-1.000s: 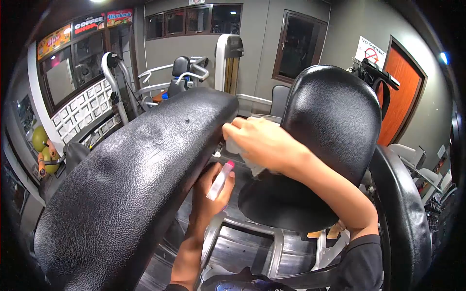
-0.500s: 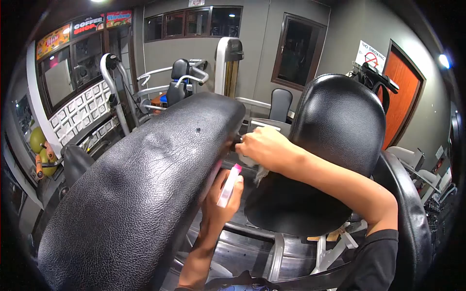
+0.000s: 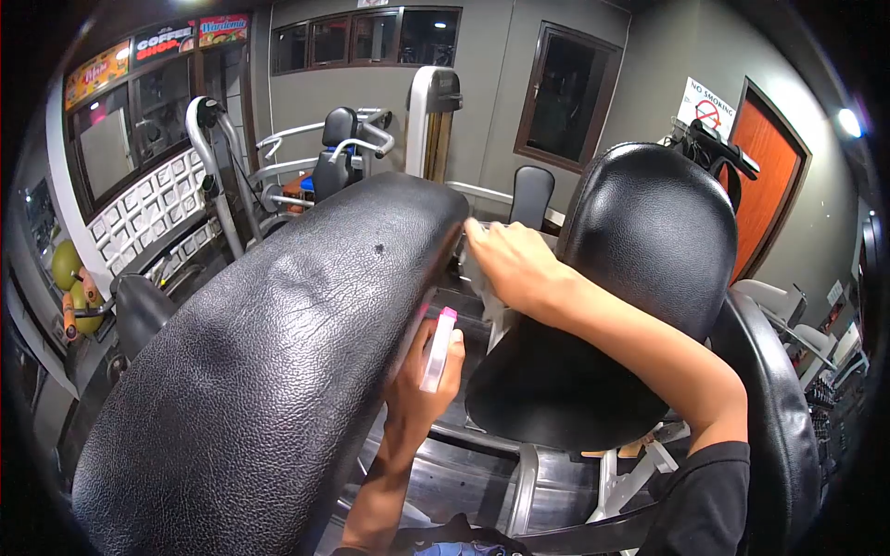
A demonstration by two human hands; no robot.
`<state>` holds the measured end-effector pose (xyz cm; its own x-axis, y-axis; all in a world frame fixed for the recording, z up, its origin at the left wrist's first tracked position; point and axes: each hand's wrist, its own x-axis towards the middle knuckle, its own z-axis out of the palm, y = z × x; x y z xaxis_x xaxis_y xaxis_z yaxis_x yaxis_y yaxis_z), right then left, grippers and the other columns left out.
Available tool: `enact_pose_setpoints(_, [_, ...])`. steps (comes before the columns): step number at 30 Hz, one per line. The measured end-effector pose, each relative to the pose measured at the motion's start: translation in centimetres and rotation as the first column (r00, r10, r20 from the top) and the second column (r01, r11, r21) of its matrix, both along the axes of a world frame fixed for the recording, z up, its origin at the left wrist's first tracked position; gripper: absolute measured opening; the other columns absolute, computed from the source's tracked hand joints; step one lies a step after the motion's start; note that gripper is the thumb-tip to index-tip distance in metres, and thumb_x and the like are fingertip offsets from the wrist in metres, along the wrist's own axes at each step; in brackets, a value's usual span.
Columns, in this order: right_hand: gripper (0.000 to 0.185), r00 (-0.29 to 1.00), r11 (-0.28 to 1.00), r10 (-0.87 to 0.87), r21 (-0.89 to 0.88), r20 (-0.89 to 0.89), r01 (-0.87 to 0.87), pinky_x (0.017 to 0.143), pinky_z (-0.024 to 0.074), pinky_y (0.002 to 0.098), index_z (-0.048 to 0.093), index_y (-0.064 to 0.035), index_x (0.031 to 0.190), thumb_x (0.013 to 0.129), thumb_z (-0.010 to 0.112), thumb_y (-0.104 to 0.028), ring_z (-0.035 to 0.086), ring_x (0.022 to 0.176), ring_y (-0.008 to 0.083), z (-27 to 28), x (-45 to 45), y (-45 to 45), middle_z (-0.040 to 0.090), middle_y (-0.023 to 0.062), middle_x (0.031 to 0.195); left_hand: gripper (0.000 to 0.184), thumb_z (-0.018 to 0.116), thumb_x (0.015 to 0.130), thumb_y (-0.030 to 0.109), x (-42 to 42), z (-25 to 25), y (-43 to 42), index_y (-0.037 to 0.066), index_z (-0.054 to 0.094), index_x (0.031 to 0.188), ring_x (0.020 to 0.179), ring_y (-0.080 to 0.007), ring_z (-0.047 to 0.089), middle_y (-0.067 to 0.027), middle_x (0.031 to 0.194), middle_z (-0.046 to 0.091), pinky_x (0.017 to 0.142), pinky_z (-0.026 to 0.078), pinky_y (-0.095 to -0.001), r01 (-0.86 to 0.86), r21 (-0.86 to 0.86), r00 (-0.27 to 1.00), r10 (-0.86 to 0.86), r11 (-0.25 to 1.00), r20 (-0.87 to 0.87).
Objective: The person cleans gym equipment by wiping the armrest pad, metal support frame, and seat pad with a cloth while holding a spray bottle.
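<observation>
My left hand is closed around a spray bottle with a clear trigger and a pink nozzle, beside the right side of a long black padded cushion. Farther up, my right hand is at the cushion's far right edge, its fingers bent round a pale cloth that hangs below the palm and is mostly hidden. Right of my hands stands a black backrest, with a black seat under my right forearm.
Another black pad stands close on the right. Metal frame bars run below the seat. Farther off are a weight machine, a curved machine arm and an orange door.
My right hand first moved down along the cushion's side with the cloth, then rose to its upper edge. My left hand stays low with the bottle. The view has shifted slightly.
</observation>
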<state>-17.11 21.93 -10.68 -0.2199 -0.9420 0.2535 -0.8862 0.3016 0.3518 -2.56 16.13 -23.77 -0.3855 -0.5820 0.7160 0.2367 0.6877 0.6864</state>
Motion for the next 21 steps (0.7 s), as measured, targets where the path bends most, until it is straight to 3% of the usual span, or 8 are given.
enact_pose_setpoints(1, [0.036, 0.997, 0.989, 0.071, -0.129, 0.008, -0.069, 0.067, 0.0554, 0.0451, 0.050, 0.0121, 0.104, 0.073, 0.062, -0.001, 0.067, 0.077, 0.0397, -0.4, -0.4, -0.2, 0.064, 0.0250, 0.079, 0.014, 0.066, 0.088, 0.014, 0.1, 0.1, 0.1, 0.003, 0.060, 0.083, 0.054, -0.0246, 0.051, -0.0110, 0.064, 0.054, 0.054, 0.040, -0.0371, 0.003, 0.001, 1.000, -0.003, 1.000, 0.004])
enact_pose_setpoints(4, [0.037, 0.978, 0.997, 0.072, -0.055, 0.196, -0.063, 0.068, 0.0548, 0.0467, 0.045, 0.0119, 0.108, 0.076, 0.059, -0.001, 0.065, 0.078, 0.0423, -0.1, -1.2, -0.7, 0.063, 0.0255, 0.081, 0.014, 0.065, 0.088, 0.014, 0.2, 0.7, 0.2, 0.003, 0.060, 0.082, 0.056, -0.0261, 0.052, -0.0113, 0.064, 0.054, 0.055, 0.040, -0.0381, 0.014, -0.022, 1.000, -0.014, 1.000, -0.011])
enact_pose_setpoints(6, [0.034, 0.987, 0.999, 0.022, 0.027, 0.158, -0.027, 0.072, 0.0556, 0.0454, 0.048, 0.0108, 0.108, 0.079, 0.059, -0.003, 0.066, 0.080, 0.0408, 0.7, -0.5, 0.1, 0.064, 0.0249, 0.085, 0.015, 0.065, 0.088, 0.015, 0.2, 0.6, 0.3, 0.003, 0.059, 0.082, 0.057, -0.0266, 0.052, -0.0116, 0.064, 0.054, 0.056, 0.041, -0.0390, -0.005, -0.020, 1.000, 0.004, 1.000, -0.023])
enact_pose_setpoints(9, [0.027, 0.994, 0.922, -0.104, 0.374, -0.023, 0.105, 0.078, 0.0559, 0.0424, 0.058, 0.0036, 0.110, 0.085, 0.058, -0.007, 0.068, 0.090, 0.0342, 1.5, 2.3, 1.4, 0.065, 0.0212, 0.095, 0.015, 0.065, 0.088, 0.016, 0.1, 0.2, -0.1, 0.004, 0.059, 0.082, 0.057, -0.0275, 0.052, -0.0117, 0.064, 0.054, 0.056, 0.041, -0.0398, -0.027, -0.065, 1.000, 0.027, 0.998, -0.004])
enact_pose_setpoints(13, [0.027, 0.997, 0.915, -0.012, 0.400, -0.080, 0.043, 0.080, 0.0562, 0.0409, 0.062, -0.0012, 0.109, 0.083, 0.061, -0.009, 0.066, 0.096, 0.0329, 0.5, 2.1, 1.6, 0.062, 0.0190, 0.106, 0.015, 0.064, 0.089, 0.017, 0.2, 0.3, 0.2, 0.004, 0.060, 0.082, 0.057, -0.0282, 0.052, -0.0122, 0.064, 0.054, 0.057, 0.041, -0.0400, -0.006, -0.034, 1.000, 0.005, 0.999, -0.013])
enact_pose_setpoints(15, [0.017, 0.921, 0.933, 0.359, 0.045, -0.151, -0.357, 0.074, 0.0588, 0.0369, 0.070, -0.0037, 0.092, 0.079, 0.065, -0.013, 0.067, 0.096, 0.0277, -1.3, 0.3, 1.2, 0.066, 0.0152, 0.099, 0.015, 0.063, 0.088, 0.017, 0.1, 0.3, 0.2, 0.003, 0.060, 0.083, 0.057, -0.0293, 0.052, -0.0131, 0.065, 0.054, 0.057, 0.040, -0.0407, 0.016, 0.003, 1.000, -0.016, 1.000, -0.016])
enact_pose_setpoints(16, [0.016, 0.943, 0.950, 0.305, 0.105, -0.135, -0.293, 0.073, 0.0589, 0.0374, 0.069, -0.0021, 0.090, 0.077, 0.065, -0.011, 0.063, 0.101, 0.0280, -1.9, 0.9, 0.4, 0.062, 0.0157, 0.102, 0.015, 0.063, 0.088, 0.017, 0.1, 0.4, 0.1, 0.003, 0.060, 0.083, 0.057, -0.0293, 0.052, -0.0131, 0.065, 0.054, 0.057, 0.040, -0.0407, 0.022, 0.002, 1.000, -0.022, 1.000, -0.016])
enact_pose_setpoints(21, [0.015, 0.952, 0.973, 0.205, -0.053, -0.229, -0.223, 0.071, 0.0571, 0.0367, 0.070, -0.0042, 0.087, 0.076, 0.066, -0.014, 0.058, 0.105, 0.0294, -3.9, 2.9, 1.5, 0.059, 0.0127, 0.102, 0.015, 0.063, 0.087, 0.015, -0.1, 0.7, 0.2, 0.002, 0.058, 0.081, 0.058, -0.0315, 0.051, -0.0148, 0.065, 0.053, 0.058, 0.039, -0.0423, -0.037, -0.048, 0.999, 0.035, 0.998, -0.026])
